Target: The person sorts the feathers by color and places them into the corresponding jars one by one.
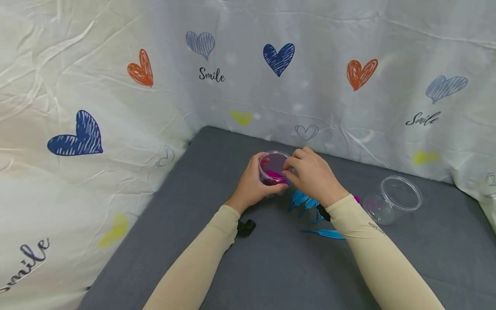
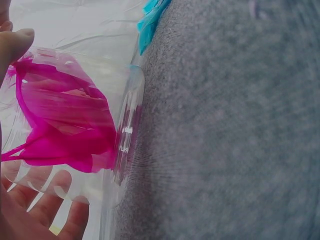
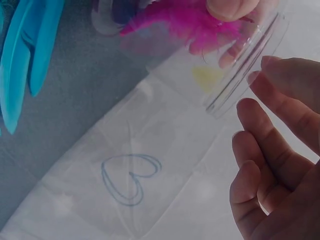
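My left hand point(image 1: 253, 183) grips a clear plastic jar point(image 1: 275, 152) from the side, thumb on the near side and fingers behind it. Magenta feathers point(image 2: 70, 120) lie inside, visible through the wall in both wrist views. At the jar's rim is my right hand point(image 3: 280, 145), fingers loosely curled, with thumb and index fingertips close together. Nothing shows between those fingertips. Several blue feathers point(image 1: 300, 199) lie on the grey table below the right hand. One more blue feather point(image 1: 329, 234) lies closer to me, partly hidden by the right sleeve.
A second clear jar point(image 1: 401, 208) stands on the grey table point(image 1: 248, 271) to the right of my right forearm. A bit of magenta point(image 1: 357, 199) shows beside the right sleeve. Behind the table hangs a white curtain point(image 1: 248, 94) printed with hearts.
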The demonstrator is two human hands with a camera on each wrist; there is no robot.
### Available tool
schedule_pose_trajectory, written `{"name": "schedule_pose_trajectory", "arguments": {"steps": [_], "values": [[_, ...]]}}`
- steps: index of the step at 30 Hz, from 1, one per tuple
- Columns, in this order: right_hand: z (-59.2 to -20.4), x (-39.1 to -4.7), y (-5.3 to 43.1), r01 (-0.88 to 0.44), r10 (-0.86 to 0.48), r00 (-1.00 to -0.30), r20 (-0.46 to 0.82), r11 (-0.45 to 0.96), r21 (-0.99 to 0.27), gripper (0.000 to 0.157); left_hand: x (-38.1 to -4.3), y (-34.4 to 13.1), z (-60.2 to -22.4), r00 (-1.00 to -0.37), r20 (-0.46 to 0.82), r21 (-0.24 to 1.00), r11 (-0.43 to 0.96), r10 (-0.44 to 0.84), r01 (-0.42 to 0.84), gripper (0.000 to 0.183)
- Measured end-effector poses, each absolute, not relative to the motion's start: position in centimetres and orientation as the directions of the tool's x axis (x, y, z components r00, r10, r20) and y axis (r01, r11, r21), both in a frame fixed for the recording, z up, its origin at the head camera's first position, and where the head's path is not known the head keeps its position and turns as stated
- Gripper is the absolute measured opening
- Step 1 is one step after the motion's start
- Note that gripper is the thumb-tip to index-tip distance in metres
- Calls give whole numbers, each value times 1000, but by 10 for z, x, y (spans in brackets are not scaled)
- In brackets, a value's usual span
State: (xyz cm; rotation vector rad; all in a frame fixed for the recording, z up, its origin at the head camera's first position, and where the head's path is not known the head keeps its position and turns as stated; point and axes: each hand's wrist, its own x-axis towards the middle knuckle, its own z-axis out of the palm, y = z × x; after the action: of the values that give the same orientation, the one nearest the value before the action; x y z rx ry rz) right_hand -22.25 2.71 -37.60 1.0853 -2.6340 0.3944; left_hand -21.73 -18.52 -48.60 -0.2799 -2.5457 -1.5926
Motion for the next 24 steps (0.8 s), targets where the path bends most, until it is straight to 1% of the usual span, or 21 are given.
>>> {"name": "schedule_pose_trajectory", "arguments": {"steps": [8,18,24], "values": [[-376,-219,39,-700,-617,-700,359,691,-178,9,-218,-184,-486,-972,217,868,438,88,233,111],[-384,-213,55,-683,-594,-714,371,708,-179,8,-218,-183,-487,-968,236,873,418,86,250,111],[-391,-205,68,-653,-564,-741,365,732,-195,8,-218,-183,-486,-968,235,877,411,86,250,112]]}}
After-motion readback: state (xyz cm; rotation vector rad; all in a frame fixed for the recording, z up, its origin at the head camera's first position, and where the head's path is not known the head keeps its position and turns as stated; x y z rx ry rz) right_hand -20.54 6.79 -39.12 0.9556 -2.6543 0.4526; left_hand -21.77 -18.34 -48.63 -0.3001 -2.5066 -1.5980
